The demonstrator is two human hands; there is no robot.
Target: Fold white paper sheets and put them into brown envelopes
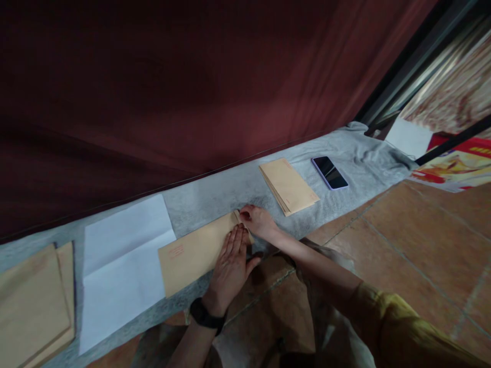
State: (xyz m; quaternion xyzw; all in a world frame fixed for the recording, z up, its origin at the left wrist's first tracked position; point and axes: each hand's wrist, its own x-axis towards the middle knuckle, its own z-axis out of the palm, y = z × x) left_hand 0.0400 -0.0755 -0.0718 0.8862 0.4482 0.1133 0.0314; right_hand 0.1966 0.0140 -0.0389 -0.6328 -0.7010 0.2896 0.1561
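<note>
A brown paper envelope (199,250) with small red print lies on the grey cloth in front of me. My left hand (232,258), with a dark watch on its wrist, rests flat across the right part of the envelope, fingers stretched out. At the envelope's right end, my right hand (259,222) is closed, its curled fingers at the narrow flap (238,217). Those fingertips are partly hidden. Left of the envelope, a creased white sheet of paper (126,266) lies unfolded, close to its edge.
A small stack of brown envelopes (289,186) lies to the right, with a phone (330,173) beyond it. More brown envelopes (34,301) are at the far left. Behind the cloth-covered ledge (195,197) hangs a dark red curtain (172,102). Tiled floor (414,245) lies at right.
</note>
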